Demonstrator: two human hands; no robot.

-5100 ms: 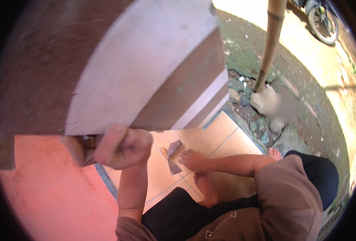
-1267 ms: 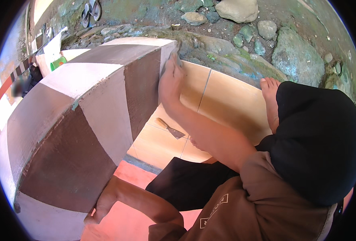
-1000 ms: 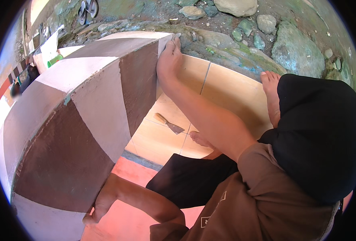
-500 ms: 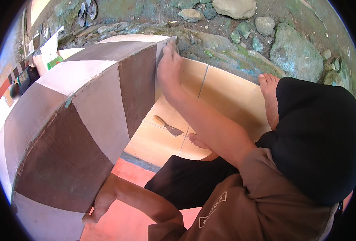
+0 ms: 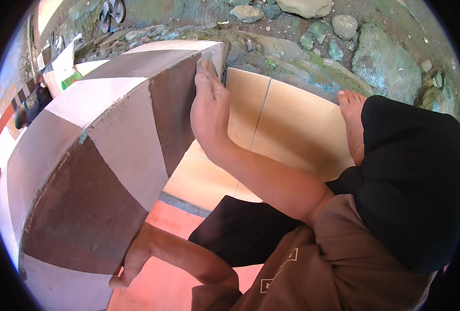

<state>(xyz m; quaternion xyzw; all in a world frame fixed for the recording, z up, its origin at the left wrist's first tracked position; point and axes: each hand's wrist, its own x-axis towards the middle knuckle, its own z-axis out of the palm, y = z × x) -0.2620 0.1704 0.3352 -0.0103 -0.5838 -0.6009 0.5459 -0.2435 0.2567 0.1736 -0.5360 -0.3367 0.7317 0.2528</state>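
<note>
A large curved block (image 5: 121, 129), painted in alternating brown and pale panels, fills the left side. Its ridge is rough and chipped. My left hand (image 5: 136, 254) grips the block's lower edge, with most of its fingers hidden. At the block's far end, my right hand (image 5: 209, 101) presses its fingers together against the face near the corner. Something thin and greyish seems to lie beneath those fingertips, but I cannot make it out. My right forearm crosses above the tan tiled floor (image 5: 287, 119).
My bent knees in black cloth (image 5: 411, 176) and a bare foot (image 5: 351, 116) are on the right. Beyond the tiles lie a rough stone ledge (image 5: 292, 72) and several rocks (image 5: 385, 67). Slippers (image 5: 105, 19) and a green container (image 5: 71, 80) are at the far left. A pink floor (image 5: 157, 290) lies below.
My right hand has slid left and slightly nearer along the face, away from the corner. The putty knife seen on the tiles before is now hidden behind my right forearm. My left hand keeps its place.
</note>
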